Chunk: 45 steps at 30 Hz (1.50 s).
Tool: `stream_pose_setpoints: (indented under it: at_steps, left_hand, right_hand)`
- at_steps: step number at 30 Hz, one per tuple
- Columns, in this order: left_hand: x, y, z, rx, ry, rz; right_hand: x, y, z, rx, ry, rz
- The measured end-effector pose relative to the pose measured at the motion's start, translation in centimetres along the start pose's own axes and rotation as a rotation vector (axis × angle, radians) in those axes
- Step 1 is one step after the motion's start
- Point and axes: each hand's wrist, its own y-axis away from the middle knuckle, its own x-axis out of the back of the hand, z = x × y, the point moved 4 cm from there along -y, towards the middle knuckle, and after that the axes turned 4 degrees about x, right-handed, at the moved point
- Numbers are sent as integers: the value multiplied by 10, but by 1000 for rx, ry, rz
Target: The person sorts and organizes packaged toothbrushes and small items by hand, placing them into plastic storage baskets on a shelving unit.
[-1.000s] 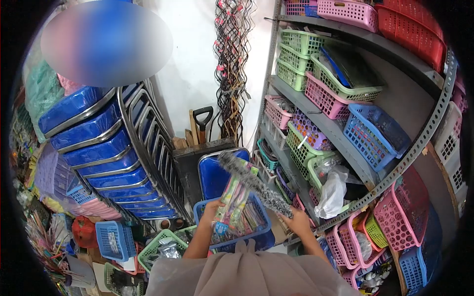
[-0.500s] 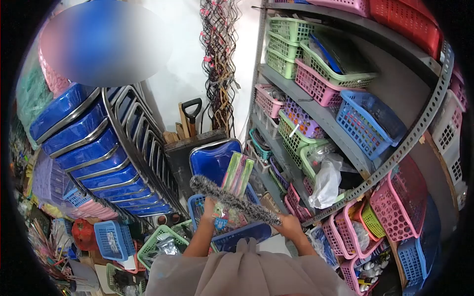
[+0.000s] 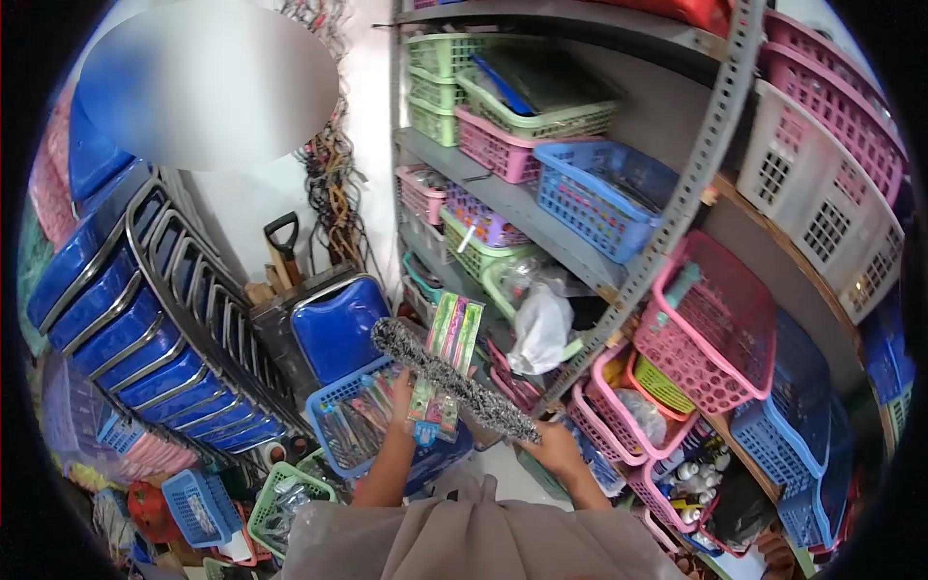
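My left hand [image 3: 402, 398] is closed on flat green-and-pink packets [image 3: 455, 329], whose contents I cannot make out; its fingers are partly hidden behind them. A blue tab hangs at the packets' lower end. My right hand [image 3: 555, 449] grips the lower right end of a long, fuzzy grey-and-black rod [image 3: 459, 385], which slants across in front of the packets. Beside and below my left hand is a blue basket [image 3: 324, 425] filled with slim packaged items. Behind it leans a blue chair seat [image 3: 340, 329].
Stacked blue chairs [image 3: 135, 309] with metal frames rise on the left. On the right, a grey metal shelf [image 3: 503, 201] holds green, pink and blue baskets. Pink baskets [image 3: 701, 358] jut out near my right arm. A green basket [image 3: 266, 507] sits low at left.
My view has turned right, so the chairs and shelf appear farther left. The blue basket beside my left hand shows more. Both hands keep hold of the packets and fuzzy rod.
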Motion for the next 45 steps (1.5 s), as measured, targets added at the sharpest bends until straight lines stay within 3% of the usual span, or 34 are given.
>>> stream_pose_setpoints:
  at_steps: [2,4,6,7,10,11,14,16,18,20,22,24,26,27,28,30,31,32,34,35,36,38,39,42,43,44,45]
  left_hand:
    - [-19,-1,-31,294,478,-282]
    - [-29,0,-54,282,428,-289]
    - [-33,0,-81,411,476,-341]
    - [-8,-11,-98,351,313,-242]
    - [20,-20,-137,244,148,-275]
    - [-57,14,-128,370,393,-226]
    - [-73,27,-147,420,479,-356]
    - [-71,35,-164,423,499,-420]
    - [-32,27,-174,233,-75,76]
    - [-39,32,-177,220,-74,29]
    - [-80,49,-176,405,430,-292]
    - [-79,60,-170,329,385,-288]
    - [-59,60,-171,303,323,-188]
    - [-46,59,-168,263,349,-209]
    - [-43,63,-165,238,345,-209]
    - [-38,81,-156,116,416,-376]
    - [115,26,-174,-21,-260,-46]
    - [116,35,-164,-44,-260,-33]
    - [90,59,-152,69,23,-116]
    - [80,67,-153,77,385,-32]
    - [64,83,-147,64,384,-25]
    - [36,119,-122,-141,-108,414]
    - [0,122,-116,-155,42,229]
    - [0,124,-107,-59,242,119]
    - [32,111,-108,4,445,54]
    - [64,103,-104,-4,450,61]
    - [90,98,-98,-50,236,1]
  right_hand:
    - [6,30,13,53,-9,-71]
    - [21,56,25,64,32,-58]
    - [38,77,41,10,74,-20]
    - [49,87,38,-41,18,37]
    - [49,119,50,-126,59,58]
    - [37,132,72,-31,47,30]
    - [60,155,65,-30,85,-70]
    - [67,169,72,-41,73,54]
    - [66,181,91,-104,33,206]
    - [64,194,93,-46,-5,240]
    - [55,200,98,51,-17,21]
    - [63,197,90,118,-26,-28]
    - [74,192,81,63,-57,95]
    - [71,188,80,-48,-30,37]
    - [64,183,79,-25,-32,29]
    - [41,176,73,47,-41,-94]
    - [38,173,62,57,-42,-184]
    - [36,167,60,80,-43,-198]
    - [35,157,59,137,-67,-258]
    - [32,150,61,153,-66,-267]
    - [28,144,66,159,-153,-181]
    - [26,136,57,168,-247,-105]
    - [32,131,45,128,-303,-62]
    - [28,121,39,81,-349,-67]
    - [27,118,35,68,-394,-58]
    - [26,114,31,56,-439,-50]
    - [27,109,28,22,-393,-69]
